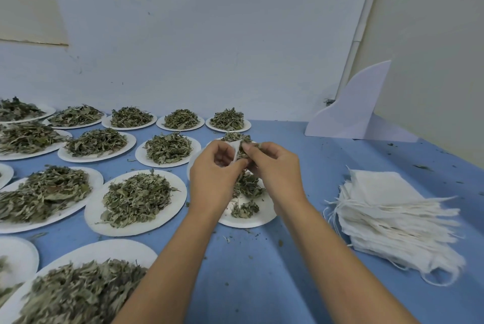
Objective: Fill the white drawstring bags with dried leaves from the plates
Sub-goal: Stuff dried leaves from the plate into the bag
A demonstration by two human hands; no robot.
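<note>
Desk (324, 182) shown between plate (243, 222) and bag pile (387, 205).
Bag (236, 150) held by left hand (214, 166); leaves (245, 146) pinched by right hand (275, 164).

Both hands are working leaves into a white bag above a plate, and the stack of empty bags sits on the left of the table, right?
Not the left: the head view shows the stack of empty bags on the right of the table. The rest stands: left hand and right hand work leaves into the white bag above a plate.
</note>
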